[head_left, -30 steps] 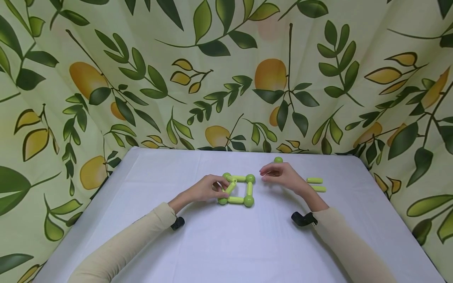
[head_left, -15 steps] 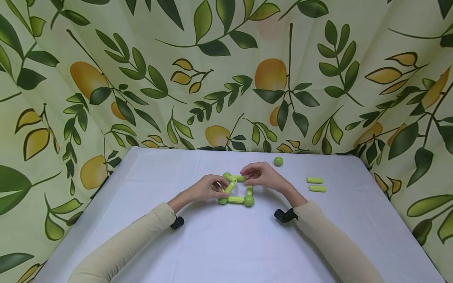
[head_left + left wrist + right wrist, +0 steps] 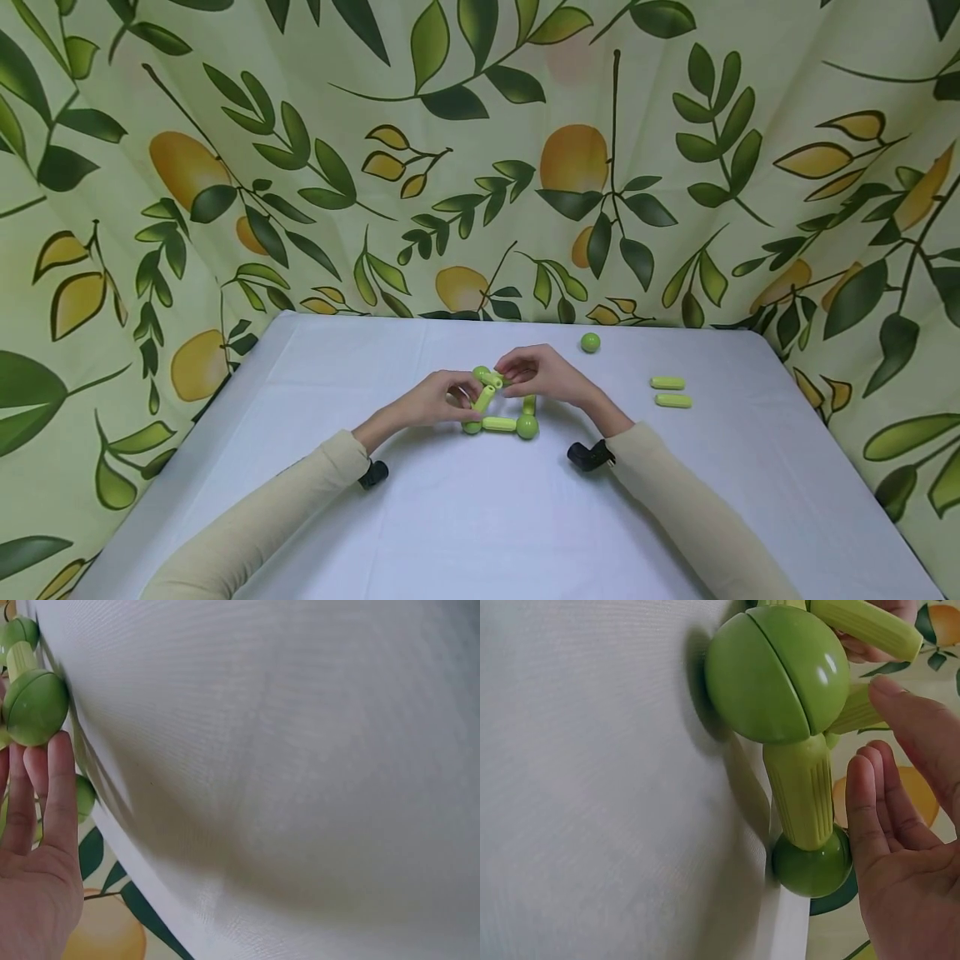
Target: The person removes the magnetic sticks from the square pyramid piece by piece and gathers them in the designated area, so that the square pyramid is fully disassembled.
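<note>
A square frame of green balls and light green rods lies on the white cloth, with its near-right ball [image 3: 527,427] at one corner. My left hand [image 3: 438,398] grips its left side, around a tilted light green rod [image 3: 483,399]. In the left wrist view, the fingertips meet a corner ball [image 3: 35,707]; the thumb is hidden. Over the far side reaches my right hand [image 3: 551,375], thumb and fingers apart around the end of another raised rod [image 3: 491,380]. The right wrist view shows a gap between that hand's thumb and fingers. The far-right ball [image 3: 814,862] sits beside them.
One loose green ball [image 3: 590,342] lies toward the table's back edge. Two loose light green rods, the farther rod [image 3: 667,382] and the nearer rod [image 3: 672,401], lie to the right. A leaf-patterned curtain [image 3: 480,192] hangs behind the white-covered table [image 3: 480,517].
My right hand has moved left from beside the loose ball to over the frame's far side. The left hand stays nearly still, while the rod in it appears slightly lower.
</note>
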Motion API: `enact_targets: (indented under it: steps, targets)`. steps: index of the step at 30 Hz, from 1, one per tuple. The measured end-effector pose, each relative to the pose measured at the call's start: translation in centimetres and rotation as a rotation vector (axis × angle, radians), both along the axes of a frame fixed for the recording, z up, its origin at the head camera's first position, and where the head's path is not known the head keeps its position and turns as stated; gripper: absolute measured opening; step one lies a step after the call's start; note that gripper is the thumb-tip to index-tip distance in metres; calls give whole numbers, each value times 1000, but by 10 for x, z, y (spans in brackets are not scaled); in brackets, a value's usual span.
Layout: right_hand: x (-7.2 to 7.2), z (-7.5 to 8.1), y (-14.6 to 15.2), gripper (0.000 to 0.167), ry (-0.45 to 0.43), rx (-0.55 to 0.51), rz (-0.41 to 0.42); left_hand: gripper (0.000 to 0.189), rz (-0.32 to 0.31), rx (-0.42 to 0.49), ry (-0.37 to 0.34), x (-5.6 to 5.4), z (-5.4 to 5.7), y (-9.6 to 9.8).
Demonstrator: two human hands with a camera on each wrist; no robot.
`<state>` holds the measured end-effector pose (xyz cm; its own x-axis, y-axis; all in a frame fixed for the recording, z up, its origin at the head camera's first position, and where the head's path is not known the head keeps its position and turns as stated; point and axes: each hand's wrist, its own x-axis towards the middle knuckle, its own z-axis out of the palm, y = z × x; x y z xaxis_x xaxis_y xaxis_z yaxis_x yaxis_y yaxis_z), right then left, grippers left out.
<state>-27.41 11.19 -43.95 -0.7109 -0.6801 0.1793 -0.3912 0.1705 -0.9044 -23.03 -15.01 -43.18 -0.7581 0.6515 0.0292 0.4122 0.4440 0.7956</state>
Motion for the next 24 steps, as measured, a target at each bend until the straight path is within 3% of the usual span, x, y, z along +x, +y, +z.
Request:
enact_targets:
  steps: [9, 24]
  targets:
    - [-5, -4, -12, 39, -8, 9, 40, 26, 0, 8, 10, 2, -1, -2]
    - [-10, -4, -24, 38, 16, 65, 36, 26, 4, 8, 15, 1, -3, -1]
